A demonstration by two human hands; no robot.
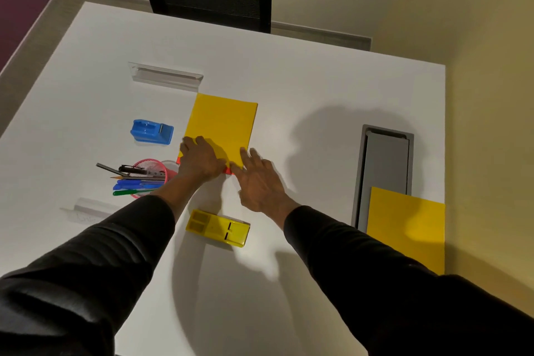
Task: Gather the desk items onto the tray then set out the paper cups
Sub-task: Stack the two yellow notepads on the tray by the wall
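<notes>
Both hands on the yellow pad at mid-table; no tray or paper cups in sight.

Head view: the left hand (199, 160) lies flat on the near left corner of the yellow pad (222, 127), fingers spread, gripping nothing; the right hand (257, 179) is open, its fingertips touching the near right corner, where an orange sheet (228, 171) peeks out beneath. The pad looks thin, light and bendy, likely best pinched along its near edge with both hands. A pink mesh cup (150, 179) lies tipped over, pens and a ruler spilling leftward. A blue dispenser (152, 131) and a yellow one (218, 228) sit nearby on the table (303, 81).
</notes>
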